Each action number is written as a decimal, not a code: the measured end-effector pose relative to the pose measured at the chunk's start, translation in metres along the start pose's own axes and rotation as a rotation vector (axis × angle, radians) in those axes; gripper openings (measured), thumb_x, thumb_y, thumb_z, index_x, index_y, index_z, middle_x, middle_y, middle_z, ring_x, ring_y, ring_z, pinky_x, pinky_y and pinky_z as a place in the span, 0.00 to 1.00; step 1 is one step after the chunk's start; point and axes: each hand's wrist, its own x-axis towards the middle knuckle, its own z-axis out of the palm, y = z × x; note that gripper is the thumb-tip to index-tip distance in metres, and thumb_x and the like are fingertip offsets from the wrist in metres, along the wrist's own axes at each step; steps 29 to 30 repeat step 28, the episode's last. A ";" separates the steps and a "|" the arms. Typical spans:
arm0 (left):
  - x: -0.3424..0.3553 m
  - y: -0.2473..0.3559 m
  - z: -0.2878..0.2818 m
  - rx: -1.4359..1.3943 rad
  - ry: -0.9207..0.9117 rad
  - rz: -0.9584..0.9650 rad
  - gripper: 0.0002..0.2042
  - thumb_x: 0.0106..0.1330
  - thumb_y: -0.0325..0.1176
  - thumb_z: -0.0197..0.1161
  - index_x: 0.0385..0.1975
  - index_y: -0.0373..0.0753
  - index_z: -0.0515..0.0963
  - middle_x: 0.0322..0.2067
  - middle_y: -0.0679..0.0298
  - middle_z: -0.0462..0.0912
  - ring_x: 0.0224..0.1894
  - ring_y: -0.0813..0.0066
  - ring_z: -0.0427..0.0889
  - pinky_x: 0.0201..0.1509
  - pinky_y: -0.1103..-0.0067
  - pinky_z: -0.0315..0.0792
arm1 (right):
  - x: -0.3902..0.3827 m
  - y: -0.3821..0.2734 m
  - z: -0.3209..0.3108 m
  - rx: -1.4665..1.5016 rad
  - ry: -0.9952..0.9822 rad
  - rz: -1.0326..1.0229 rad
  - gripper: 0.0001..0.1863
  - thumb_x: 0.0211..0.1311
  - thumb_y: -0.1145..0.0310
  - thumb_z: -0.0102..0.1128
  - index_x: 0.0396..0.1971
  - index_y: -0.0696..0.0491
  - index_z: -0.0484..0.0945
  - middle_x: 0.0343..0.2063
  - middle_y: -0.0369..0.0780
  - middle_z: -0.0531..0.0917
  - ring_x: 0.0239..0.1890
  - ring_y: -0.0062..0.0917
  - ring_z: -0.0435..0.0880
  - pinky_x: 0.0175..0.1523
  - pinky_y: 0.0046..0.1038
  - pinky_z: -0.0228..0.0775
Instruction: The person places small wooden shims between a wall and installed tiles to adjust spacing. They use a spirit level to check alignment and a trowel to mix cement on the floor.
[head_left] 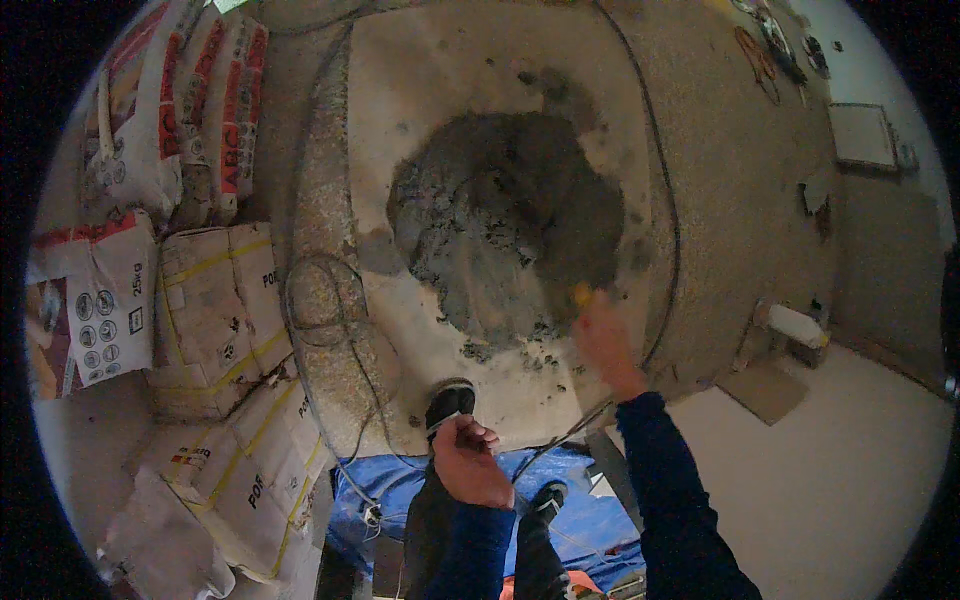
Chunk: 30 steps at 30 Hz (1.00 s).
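A heap of wet grey mortar [490,225] is spread over a pale board [400,305] on the floor in front of me. At the mortar's near right edge is my right hand [607,338], closed around something with a small orange part [582,293] showing; motion smears it and its kind is hidden. My left hand [472,462] is held lower, near my dark shoe [450,400], above the board's near edge. Its fingers are curled in, with a thin pale edge at the thumb that I cannot make out.
Bags [110,300] and strapped cartons [210,315] are stacked at left. A dark cable [668,200] runs along the board's right side, and more loops lie at left. A blue tarp [590,520] lies under my feet. Hand tools [765,55] lie at far right, near cardboard [763,390].
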 end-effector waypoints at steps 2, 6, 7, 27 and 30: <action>-0.001 0.000 -0.004 -0.004 0.005 0.002 0.12 0.70 0.43 0.60 0.33 0.39 0.78 0.25 0.66 0.78 0.28 0.74 0.75 0.35 0.76 0.70 | 0.046 0.018 -0.016 0.128 0.073 0.008 0.26 0.63 0.67 0.62 0.59 0.58 0.67 0.43 0.56 0.82 0.43 0.55 0.84 0.43 0.49 0.78; 0.001 0.000 -0.004 -0.067 0.023 -0.005 0.12 0.70 0.42 0.60 0.33 0.39 0.78 0.25 0.66 0.78 0.27 0.74 0.75 0.34 0.76 0.70 | 0.116 -0.013 0.046 0.077 -0.162 0.049 0.33 0.62 0.68 0.60 0.67 0.58 0.65 0.54 0.58 0.79 0.56 0.53 0.79 0.57 0.48 0.75; 0.003 0.002 -0.002 -0.080 0.010 0.005 0.12 0.70 0.42 0.60 0.33 0.39 0.78 0.25 0.66 0.78 0.27 0.74 0.75 0.34 0.77 0.69 | 0.104 -0.030 0.067 0.174 -0.166 0.098 0.28 0.63 0.68 0.60 0.62 0.58 0.67 0.51 0.58 0.79 0.54 0.55 0.79 0.55 0.49 0.74; 0.003 -0.008 -0.002 0.025 -0.080 0.068 0.14 0.69 0.45 0.62 0.35 0.38 0.79 0.26 0.64 0.78 0.30 0.70 0.77 0.37 0.74 0.71 | 0.064 -0.104 0.060 1.469 -0.640 0.333 0.21 0.60 0.66 0.63 0.53 0.51 0.72 0.19 0.34 0.77 0.16 0.23 0.75 0.23 0.27 0.69; 0.006 -0.007 -0.006 0.059 -0.081 0.037 0.15 0.69 0.47 0.62 0.35 0.38 0.79 0.26 0.64 0.78 0.30 0.70 0.77 0.38 0.75 0.71 | 0.065 -0.105 0.049 1.398 -0.654 0.377 0.21 0.60 0.66 0.63 0.53 0.51 0.72 0.19 0.34 0.77 0.16 0.23 0.75 0.23 0.27 0.69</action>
